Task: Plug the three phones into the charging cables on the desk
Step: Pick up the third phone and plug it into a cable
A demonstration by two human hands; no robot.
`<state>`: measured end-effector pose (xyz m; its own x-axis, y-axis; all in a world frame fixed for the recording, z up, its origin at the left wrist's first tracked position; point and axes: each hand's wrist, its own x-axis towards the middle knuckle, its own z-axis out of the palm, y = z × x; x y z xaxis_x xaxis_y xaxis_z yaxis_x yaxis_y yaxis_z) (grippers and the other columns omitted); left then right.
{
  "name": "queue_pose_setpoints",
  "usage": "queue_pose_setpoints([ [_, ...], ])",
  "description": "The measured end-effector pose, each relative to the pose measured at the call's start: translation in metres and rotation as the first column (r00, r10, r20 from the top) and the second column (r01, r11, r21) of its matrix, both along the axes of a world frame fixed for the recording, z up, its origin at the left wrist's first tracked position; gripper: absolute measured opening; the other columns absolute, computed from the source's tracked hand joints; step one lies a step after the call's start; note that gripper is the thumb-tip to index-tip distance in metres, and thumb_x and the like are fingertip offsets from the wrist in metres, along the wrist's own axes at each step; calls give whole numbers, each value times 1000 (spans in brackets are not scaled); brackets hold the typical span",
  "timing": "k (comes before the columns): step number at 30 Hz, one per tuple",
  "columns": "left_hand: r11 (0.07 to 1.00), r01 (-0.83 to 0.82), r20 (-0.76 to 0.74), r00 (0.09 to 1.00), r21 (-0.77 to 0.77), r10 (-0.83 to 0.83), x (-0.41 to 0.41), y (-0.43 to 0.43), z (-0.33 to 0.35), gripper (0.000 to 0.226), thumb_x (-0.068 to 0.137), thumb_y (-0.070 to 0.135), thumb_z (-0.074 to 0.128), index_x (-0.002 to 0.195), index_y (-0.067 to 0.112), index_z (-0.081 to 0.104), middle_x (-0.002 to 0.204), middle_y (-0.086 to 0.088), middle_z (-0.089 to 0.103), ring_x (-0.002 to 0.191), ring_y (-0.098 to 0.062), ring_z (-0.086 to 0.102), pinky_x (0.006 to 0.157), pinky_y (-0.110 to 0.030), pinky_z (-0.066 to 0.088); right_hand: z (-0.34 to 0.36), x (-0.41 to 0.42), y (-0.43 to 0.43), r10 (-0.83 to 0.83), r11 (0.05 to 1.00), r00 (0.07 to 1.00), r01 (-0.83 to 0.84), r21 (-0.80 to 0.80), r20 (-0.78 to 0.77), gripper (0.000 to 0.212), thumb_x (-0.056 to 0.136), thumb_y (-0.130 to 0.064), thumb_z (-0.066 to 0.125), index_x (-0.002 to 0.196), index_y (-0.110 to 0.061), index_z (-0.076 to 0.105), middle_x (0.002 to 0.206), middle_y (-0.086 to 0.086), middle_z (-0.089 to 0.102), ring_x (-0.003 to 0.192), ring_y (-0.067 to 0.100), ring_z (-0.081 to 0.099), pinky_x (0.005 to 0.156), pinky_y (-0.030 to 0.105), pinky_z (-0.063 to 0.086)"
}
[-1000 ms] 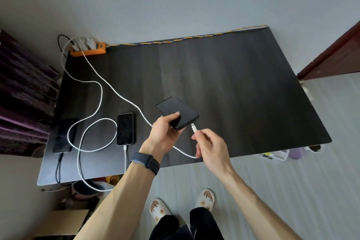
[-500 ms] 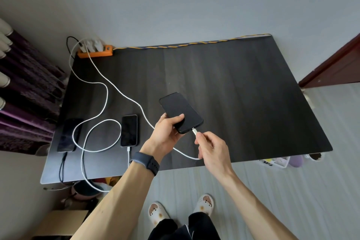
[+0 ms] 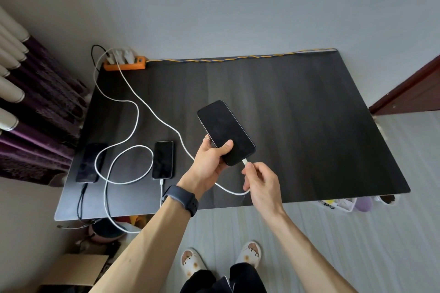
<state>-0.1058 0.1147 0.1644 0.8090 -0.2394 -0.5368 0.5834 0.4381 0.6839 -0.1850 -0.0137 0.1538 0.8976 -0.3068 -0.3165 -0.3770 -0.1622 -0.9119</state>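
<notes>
My left hand (image 3: 210, 158) holds a large black phone (image 3: 225, 131) above the dark desk (image 3: 309, 126), screen up. My right hand (image 3: 260, 179) pinches the plug of a white cable (image 3: 142, 104), and the plug (image 3: 245, 162) sits at the phone's bottom edge. A smaller phone (image 3: 163, 159) lies flat on the desk with a white cable (image 3: 161, 184) in its lower end. At the left edge lies a third dark phone (image 3: 90, 163) with a black cable (image 3: 81, 200) at its bottom.
An orange power strip (image 3: 125, 65) with white chargers sits at the desk's back left corner. White cable loops lie across the left half of the desk. Purple curtains (image 3: 35, 126) hang at the left. A cardboard box (image 3: 71, 271) stands on the floor.
My left hand has raised and turned the large phone. The plug in my right hand has closed the gap and now meets the phone's bottom edge.
</notes>
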Motion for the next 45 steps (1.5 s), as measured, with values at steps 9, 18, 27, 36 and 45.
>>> queue_pose_setpoints([
  [9, 995, 92, 17, 996, 43, -93, 1, 5, -3, 42, 95, 0, 62, 134, 8, 50, 131, -14, 67, 113, -30, 69, 78, -35, 61, -4, -4, -6, 67, 998, 998, -67, 15, 11, 28, 101, -18, 54, 77, -6, 63, 50, -5, 52, 50, 5, 47, 52, 15, 39],
  [18, 912, 302, -46, 952, 277, -302, 5, 10, -23, 38, 86, -4, 71, 121, 6, 59, 115, -14, 72, 105, -33, 72, 87, -49, 60, -29, -3, -17, 106, 952, 973, -40, 303, -203, 19, 98, -30, 60, 102, -13, 68, 92, 3, 79, 88, 20, 75, 81, 37, 58],
  [27, 357, 389, -186, 853, 849, -488, -13, 13, -100, 43, 90, 31, 64, 130, 13, 61, 124, -5, 69, 118, -26, 63, 100, -35, 49, -98, 8, -31, 30, 981, 945, 33, 189, -325, 16, 98, -24, 61, 102, -9, 66, 89, 5, 74, 69, 18, 74, 66, 29, 58],
  [36, -205, 284, -350, 762, 937, -546, -37, 81, -153, 70, 97, 42, 49, 158, 24, 20, 164, -11, 20, 151, -36, 17, 122, -45, 19, -154, 43, -41, -14, 1000, 937, 20, 15, -349, 9, 100, -26, 58, 108, -22, 56, 91, -5, 69, 76, 17, 75, 86, 39, 61],
  [45, -396, 215, -431, 664, 893, -611, -48, 102, -193, 79, 91, 69, 34, 158, 41, 1, 170, -5, -1, 152, -43, -5, 120, -59, 11, -179, 68, -40, 51, 946, 947, -148, -288, -318, 11, 96, -24, 64, 99, -14, 67, 92, 2, 72, 73, 15, 74, 63, 24, 51],
])
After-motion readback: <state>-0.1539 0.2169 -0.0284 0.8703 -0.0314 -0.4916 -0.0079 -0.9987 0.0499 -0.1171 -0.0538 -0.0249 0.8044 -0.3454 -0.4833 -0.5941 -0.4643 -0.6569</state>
